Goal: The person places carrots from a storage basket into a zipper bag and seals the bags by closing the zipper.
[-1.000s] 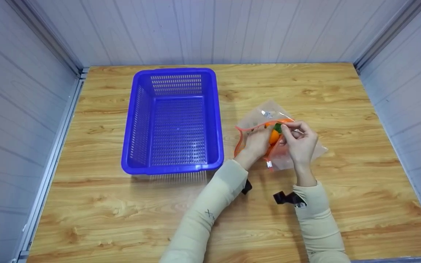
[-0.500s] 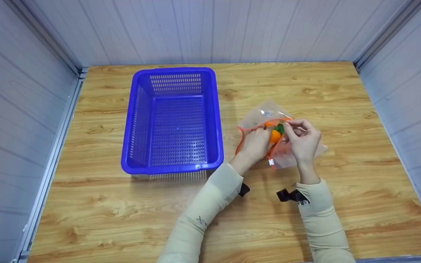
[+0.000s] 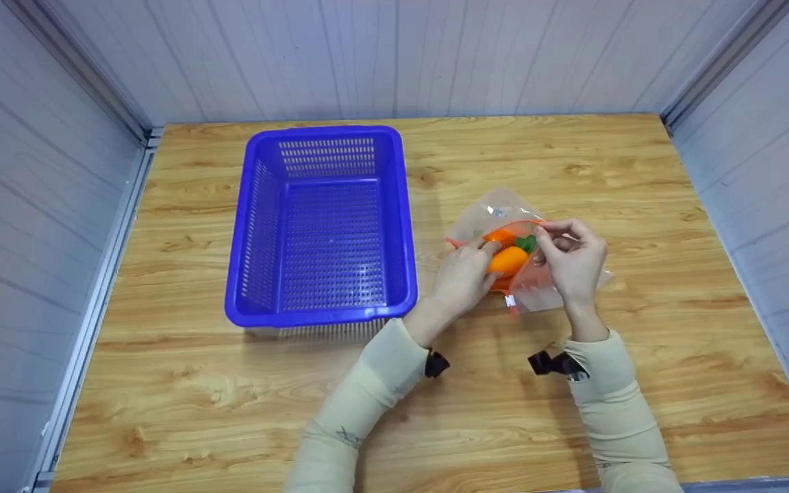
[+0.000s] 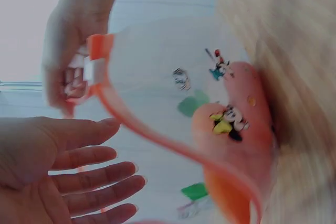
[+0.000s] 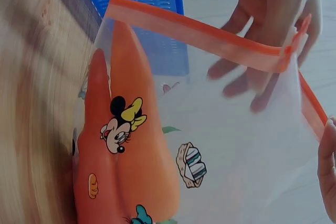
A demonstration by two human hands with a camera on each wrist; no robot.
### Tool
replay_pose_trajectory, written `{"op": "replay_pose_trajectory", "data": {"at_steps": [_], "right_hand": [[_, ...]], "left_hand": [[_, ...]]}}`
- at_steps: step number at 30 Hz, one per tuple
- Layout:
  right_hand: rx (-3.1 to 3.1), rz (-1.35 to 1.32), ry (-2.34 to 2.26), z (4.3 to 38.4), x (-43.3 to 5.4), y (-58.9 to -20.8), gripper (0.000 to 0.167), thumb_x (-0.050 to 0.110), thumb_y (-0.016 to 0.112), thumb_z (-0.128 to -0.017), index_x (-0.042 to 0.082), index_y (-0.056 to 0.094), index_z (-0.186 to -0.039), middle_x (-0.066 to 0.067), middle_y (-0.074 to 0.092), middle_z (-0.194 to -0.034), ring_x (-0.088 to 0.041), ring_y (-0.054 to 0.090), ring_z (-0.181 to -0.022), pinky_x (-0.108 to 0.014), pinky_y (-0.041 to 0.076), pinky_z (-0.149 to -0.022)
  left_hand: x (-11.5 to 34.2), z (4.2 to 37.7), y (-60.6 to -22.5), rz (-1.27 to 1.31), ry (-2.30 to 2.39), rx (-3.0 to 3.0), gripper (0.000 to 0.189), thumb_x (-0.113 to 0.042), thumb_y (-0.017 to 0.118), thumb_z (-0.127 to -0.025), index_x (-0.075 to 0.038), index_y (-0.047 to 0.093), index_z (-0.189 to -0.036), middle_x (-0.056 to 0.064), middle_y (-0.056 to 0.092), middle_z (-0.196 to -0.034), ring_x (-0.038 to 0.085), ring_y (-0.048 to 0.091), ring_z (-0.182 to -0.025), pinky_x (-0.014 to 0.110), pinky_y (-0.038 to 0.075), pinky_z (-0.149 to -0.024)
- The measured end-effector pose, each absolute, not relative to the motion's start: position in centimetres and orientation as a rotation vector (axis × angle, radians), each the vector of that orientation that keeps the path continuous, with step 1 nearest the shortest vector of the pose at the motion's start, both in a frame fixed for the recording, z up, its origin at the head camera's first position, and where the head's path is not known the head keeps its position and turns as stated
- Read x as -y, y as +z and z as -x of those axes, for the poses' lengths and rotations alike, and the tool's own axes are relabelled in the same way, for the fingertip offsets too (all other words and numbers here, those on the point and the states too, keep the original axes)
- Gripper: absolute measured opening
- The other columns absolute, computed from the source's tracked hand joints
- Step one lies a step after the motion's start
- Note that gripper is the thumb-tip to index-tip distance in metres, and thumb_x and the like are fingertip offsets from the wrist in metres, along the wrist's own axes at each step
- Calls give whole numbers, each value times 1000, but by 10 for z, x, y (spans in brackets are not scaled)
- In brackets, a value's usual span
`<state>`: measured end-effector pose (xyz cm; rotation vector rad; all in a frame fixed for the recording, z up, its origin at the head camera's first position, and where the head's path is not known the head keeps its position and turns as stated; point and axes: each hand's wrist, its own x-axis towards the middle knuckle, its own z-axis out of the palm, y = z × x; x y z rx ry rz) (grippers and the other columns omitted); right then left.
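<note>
A clear zip bag with an orange zip strip lies on the table, its mouth held apart. Inside are carrots with green tops; the right wrist view shows an orange carrot beside a redder carrot through the printed film. My right hand pinches the bag's edge near the mouth. At the mouth's left side, my left hand has its fingers over the carrots in the head view. The left wrist view shows its fingers straight and spread beside the strip. A white slider sits on the strip.
To the left of the bag stands a blue perforated basket with nothing in it. The wooden table is bordered by pale panel walls at the back and on both sides.
My left hand has drawn back out of the bag toward the lower left, so more of the carrots shows. My right hand has shifted slightly right, still pinching the bag.
</note>
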<state>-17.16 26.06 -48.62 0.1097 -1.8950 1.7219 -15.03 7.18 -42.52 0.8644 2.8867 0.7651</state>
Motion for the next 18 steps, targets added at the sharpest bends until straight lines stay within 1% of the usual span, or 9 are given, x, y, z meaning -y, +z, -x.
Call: {"op": "replay_pose_trajectory", "data": {"at_steps": [5, 7, 11, 14, 18], "right_hand": [[1900, -126, 1740, 154, -243, -451, 5, -7, 64, -75, -8, 63, -79, -24, 58, -64, -17, 49, -36, -24, 43, -35], [1907, -126, 1751, 148, -238, -438, 4, -10, 62, -74, -10, 62, -79, -19, 59, -63, -15, 49, -36, -22, 43, -35], [1928, -124, 1765, 139, -230, -420, 5, -14, 60, -74, -16, 59, -78, -15, 59, -62, -15, 49, -37, -21, 43, -36], [1941, -130, 1757, 135, -227, -413, 7, -14, 60, -74, -18, 58, -79, -14, 60, -62, -15, 50, -37, -21, 44, -37], [1945, -139, 1758, 133, -227, -411, 7, -14, 59, -74, -19, 57, -79, -14, 60, -62, -14, 50, -38, -21, 44, -37]], "left_hand": [[-54, 148, -421, -835, 886, -2867, 39, -19, 62, -84, -5, 53, -120, 8, 55, -116, 18, 59, -87, 28, 49, -76], [-48, 149, -421, -836, 944, -2882, 37, -18, 62, -83, -5, 55, -118, 7, 56, -115, 17, 60, -84, 28, 49, -72], [-36, 150, -423, -850, 1001, -2959, 28, -14, 63, -82, -6, 61, -108, 4, 62, -97, 16, 60, -77, 29, 50, -63], [-30, 152, -426, -849, 971, -3014, 25, -12, 63, -80, -6, 62, -104, 4, 63, -87, 17, 60, -73, 30, 50, -60], [-25, 155, -429, -848, 919, -3064, 24, -8, 62, -79, -7, 63, -103, 5, 65, -88, 21, 61, -71, 33, 49, -59]]}}
